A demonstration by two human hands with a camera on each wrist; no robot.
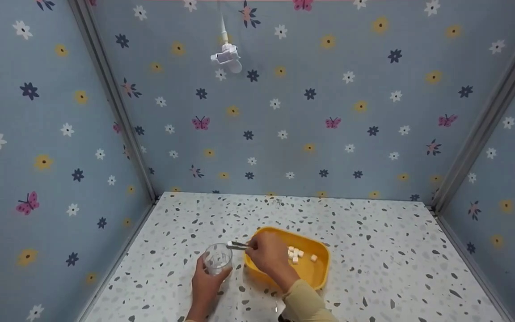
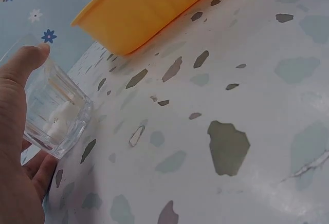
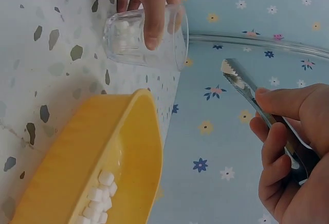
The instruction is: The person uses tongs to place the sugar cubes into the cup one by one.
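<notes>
Left hand (image 1: 206, 284) curled in a grip, right hand (image 1: 271, 254) nearby, thumb (image 3: 288, 101) and fingers (image 3: 275, 143) pinching

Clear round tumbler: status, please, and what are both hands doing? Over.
Left hand gripping tumbler. Right hand holding silver metal tongs, small white cube in tips, near tumbler's rim. More white cubes in yellow rectangular tray. Nothing visible blocking.

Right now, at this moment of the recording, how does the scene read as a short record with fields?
left hand: left hand grips the clear glass
right hand: right hand holds metal tongs
tong tips: one white cube, near the glass rim
glass contents: white pieces, count unclear
yellow tray: loose white cubes inside
surface: speckled tabletop
</notes>
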